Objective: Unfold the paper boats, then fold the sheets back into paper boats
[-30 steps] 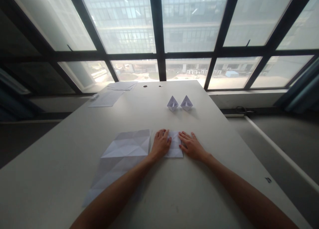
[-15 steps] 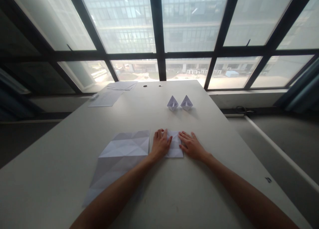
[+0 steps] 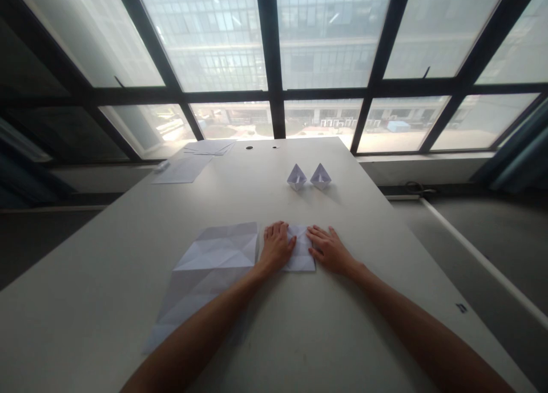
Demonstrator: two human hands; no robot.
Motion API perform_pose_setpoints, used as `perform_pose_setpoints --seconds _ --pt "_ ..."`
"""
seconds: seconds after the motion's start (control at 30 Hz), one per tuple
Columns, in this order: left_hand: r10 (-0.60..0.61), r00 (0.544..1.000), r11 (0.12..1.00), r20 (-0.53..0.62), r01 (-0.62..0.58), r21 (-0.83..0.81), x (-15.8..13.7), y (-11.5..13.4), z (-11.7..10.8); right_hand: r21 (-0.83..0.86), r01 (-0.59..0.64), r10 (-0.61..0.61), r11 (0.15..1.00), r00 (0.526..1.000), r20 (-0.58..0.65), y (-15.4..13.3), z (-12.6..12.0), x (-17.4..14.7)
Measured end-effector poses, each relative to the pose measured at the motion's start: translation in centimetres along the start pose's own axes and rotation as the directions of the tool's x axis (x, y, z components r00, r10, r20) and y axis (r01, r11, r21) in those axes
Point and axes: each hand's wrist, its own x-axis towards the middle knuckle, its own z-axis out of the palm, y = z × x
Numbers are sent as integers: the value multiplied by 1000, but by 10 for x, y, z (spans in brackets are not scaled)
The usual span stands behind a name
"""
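Observation:
A small folded paper (image 3: 302, 256) lies flat on the white table between my hands, with creases on its upper face. My left hand (image 3: 277, 246) rests over its left side, fingers laid flat toward the far edge and thumb on the paper. On the right edge, my right hand (image 3: 329, 249) lies with its fingers stretched out and the fingertips on the paper. Part of the folded paper is hidden under both hands. A larger creased sheet of paper (image 3: 214, 253) spreads out to the left, partly covered by my left forearm.
Two folded paper boats (image 3: 297, 177) stand side by side farther back on the table (image 3: 377, 324). Several plain paper sheets (image 3: 182, 170) lie at the far left. A small dark mark (image 3: 461, 308) shows near the right table edge. Large windows (image 3: 325, 39) rise behind.
My left hand's fingers have flattened from a bent pose onto the folded paper. The larger creased sheet has shifted slightly. My right hand stays almost still.

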Motion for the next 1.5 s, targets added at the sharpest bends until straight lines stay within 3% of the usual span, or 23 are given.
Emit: perform_pose_setpoints --seconds 0.43,0.97,1.13,1.23,1.33,1.43,1.5 --pt "-7 999 997 32 10 -77 1 -1 -2 25 -2 3 1000 999 -40 4 3 0" --pt "-28 999 998 21 29 -51 0 0 -3 15 -2 2 1000 999 -37 2 1 0" --pt "-2 1000 987 -14 0 -162 2 2 -7 17 3 -2 1000 999 -41 1 2 0" --pt "30 997 927 -76 -56 -370 3 4 -10 14 0 1 1000 999 -37 1 2 0" --pt "-32 994 784 -104 -40 -619 4 7 -13 8 -6 6 1000 999 -47 -1 0 0" --pt "-50 998 597 -24 10 -802 3 9 -13 7 -17 17 1000 997 -69 -3 -3 0" --pt "20 1000 540 22 8 -842 3 11 -14 20 -22 24 1000 997 -78 -4 -5 1"
